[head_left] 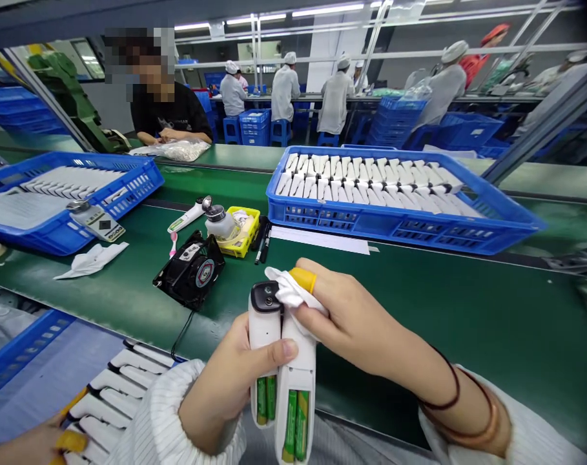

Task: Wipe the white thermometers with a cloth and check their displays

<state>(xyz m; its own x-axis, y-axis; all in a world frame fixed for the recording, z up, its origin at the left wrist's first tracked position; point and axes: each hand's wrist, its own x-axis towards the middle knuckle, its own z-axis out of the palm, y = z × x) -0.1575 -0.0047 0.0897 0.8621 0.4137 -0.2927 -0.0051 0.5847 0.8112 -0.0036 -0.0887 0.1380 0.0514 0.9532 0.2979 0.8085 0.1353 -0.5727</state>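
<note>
My left hand point(237, 365) is closed around two white handheld devices, which look like infrared thermometers, held side by side. The left thermometer point(265, 329) shows its black head; the right thermometer point(296, 361) has its head end covered. Green batteries point(296, 420) sit in their open compartments. My right hand point(346, 316), with a yellow finger cot point(303, 279) on one finger, pinches a crumpled white cloth point(290, 290) against the top of the right thermometer.
Blue crates of white devices stand at the back right point(400, 234) and left point(150, 173). A black fan point(191, 271), a yellow basket point(247, 242) and a metal-topped bottle point(220, 223) sit on the green bench. Another person's hand point(36, 442) is by devices at lower left.
</note>
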